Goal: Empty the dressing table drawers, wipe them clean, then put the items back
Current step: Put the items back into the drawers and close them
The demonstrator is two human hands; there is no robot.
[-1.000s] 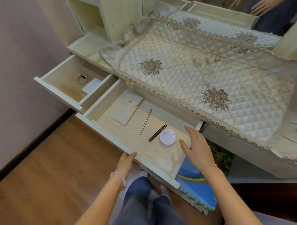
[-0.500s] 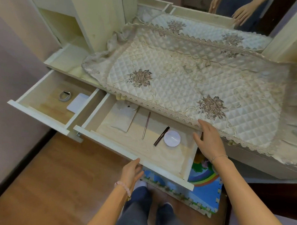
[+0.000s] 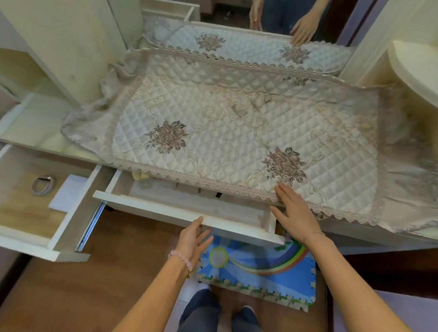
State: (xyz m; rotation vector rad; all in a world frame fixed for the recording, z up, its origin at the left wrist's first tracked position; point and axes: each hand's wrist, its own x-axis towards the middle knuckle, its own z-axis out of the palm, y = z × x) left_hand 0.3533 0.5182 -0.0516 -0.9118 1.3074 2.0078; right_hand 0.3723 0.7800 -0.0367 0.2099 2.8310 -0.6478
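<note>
Drawer front (image 3: 160, 210) touches left hand (image 3: 193, 237); right hand (image 3: 295, 215) beside right end.

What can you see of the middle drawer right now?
The middle drawer is pale, whitewashed-looking wood with a plain flat front and no visible handle. It sits level and only partly out, far less than the left drawer beside it. A narrow strip of its floor shows; the lace edge of the cloth overhangs the rest, hiding most contents. The left hand touches the front's lower edge with straight fingers; the right hand rests flat at its right end.
</note>
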